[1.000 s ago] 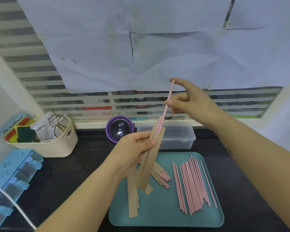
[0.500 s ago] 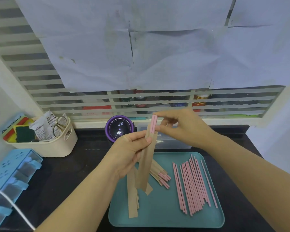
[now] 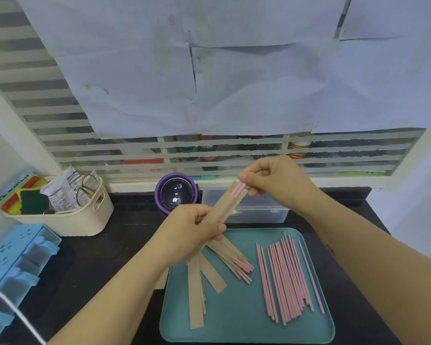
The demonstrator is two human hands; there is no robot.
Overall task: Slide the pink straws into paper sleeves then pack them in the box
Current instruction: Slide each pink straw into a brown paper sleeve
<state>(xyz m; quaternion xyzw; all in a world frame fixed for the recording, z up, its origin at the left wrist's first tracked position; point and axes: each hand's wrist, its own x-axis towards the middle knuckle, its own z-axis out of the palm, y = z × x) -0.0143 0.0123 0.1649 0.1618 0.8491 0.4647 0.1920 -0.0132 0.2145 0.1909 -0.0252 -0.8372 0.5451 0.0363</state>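
The left hand (image 3: 192, 232) grips a paper sleeve (image 3: 222, 207) near its lower end, tilted up to the right. The right hand (image 3: 274, 180) pinches its top, where two pink straws (image 3: 238, 190) poke out. Below the grip, loose straws (image 3: 286, 277) lie on the tray (image 3: 246, 327); the box (image 3: 259, 210) sits behind.

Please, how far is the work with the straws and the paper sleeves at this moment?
Done: a few filled sleeves lie on the teal tray, pink tips showing. In hand: the left hand holds a sleeve while the right hand pinches its top, where two straw ends stick out. Left: the loose pink straws, the empty sleeves, and packing; the clear box looks closed.
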